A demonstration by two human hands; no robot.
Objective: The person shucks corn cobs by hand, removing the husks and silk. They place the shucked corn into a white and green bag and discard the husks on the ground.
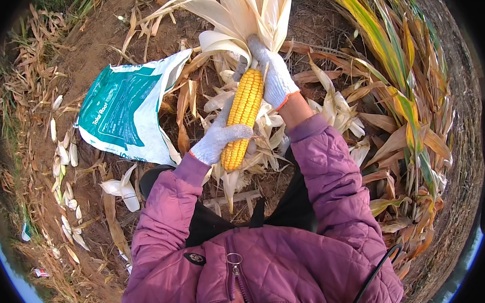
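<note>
A bare yellow corn ear (245, 106) slants across the middle of the view, its kernels fully exposed. My left hand (222, 138), in a white knit glove with grey fingers, wraps around the ear's lower part. Around the base of the ear and its peeled-back husk (256, 15) closes my right hand (272, 69), gloved the same way. Pale husk leaves fan out beyond the right hand, still joined near the ear's base. Some fingers of both hands are hidden behind the ear and husk.
To the left lies a white and teal plastic sack (121, 112) bearing print, its mouth towards the ear. Loose husks (330, 101) lie below and beside my hands. Dry cornstalks with leaves (408, 101) are heaped at right. Several husked pale ears or husk pieces (63, 154) lie farther left.
</note>
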